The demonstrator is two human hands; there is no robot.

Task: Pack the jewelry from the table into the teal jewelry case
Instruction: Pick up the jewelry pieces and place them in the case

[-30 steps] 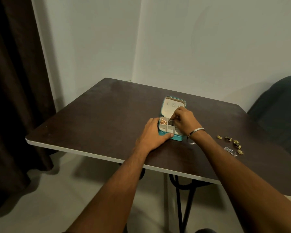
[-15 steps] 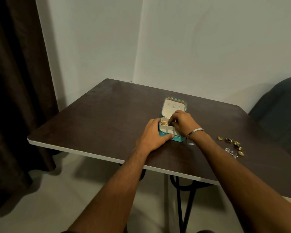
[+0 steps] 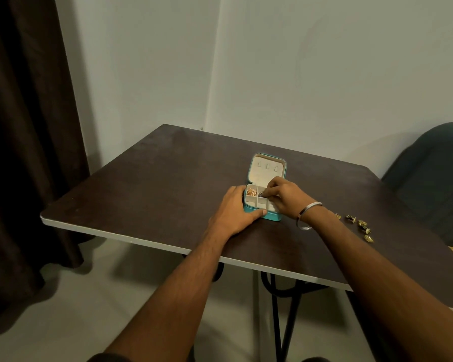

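The teal jewelry case (image 3: 272, 218) lies open in the middle of the dark table (image 3: 154, 194), its cream lid (image 3: 267, 168) standing up behind. Gold jewelry (image 3: 251, 191) fills the back-left compartment. My left hand (image 3: 236, 212) grips the case's left side, thumb along the front wall. My right hand (image 3: 285, 197) reaches over the tray, fingertips pinching a small dark piece (image 3: 263, 194) at a middle compartment. Several small gold and dark pieces (image 3: 361, 226) lie loose on the table to the right of my right wrist.
A silver bangle (image 3: 307, 215) hangs on my right wrist. A dark curtain (image 3: 24, 152) falls at the left, and a dark blue chair (image 3: 434, 178) stands behind the table's right side. The table's pale front edge (image 3: 141, 241) runs near my forearms.
My right hand's fingertips have come down from in front of the lid into the case's tray. My left hand has stayed on the case.
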